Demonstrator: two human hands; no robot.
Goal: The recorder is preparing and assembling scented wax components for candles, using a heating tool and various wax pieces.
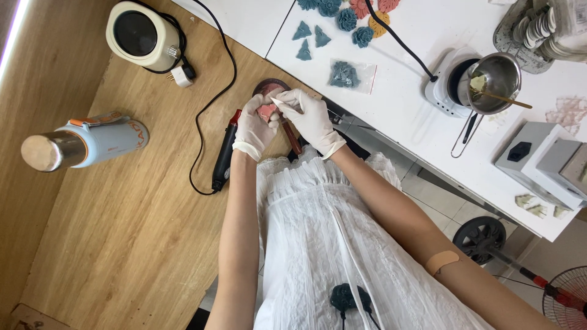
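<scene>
The work was done at the near edge of a wooden table (122,244), just where it met a white table (403,116) set at an angle; the hands were held over that corner, above the lap of a white dress (318,244). Open wood was left to the left and below the hands, bounded by a black tool (224,160) lying just beside the left wrist, its cable (208,104) looped up toward a cream round appliance (142,35), and a pale blue flask (85,143) lying on its side well apart. To the right, the white table was crowded: blue moulded pieces (312,36), a small bag (350,76) of them, and a metal pot (494,82) on a white hotplate (445,91) farther off. The left hand (255,127), in a white glove, was curled closed around a small pink piece (267,111), held between thumb and fingers. The right hand (309,116), also gloved, was pinched shut on a thin stick (287,125), its pale tip touching the pink piece. A dark round dish (269,87) was seen just behind the hands, mostly hidden by them.
</scene>
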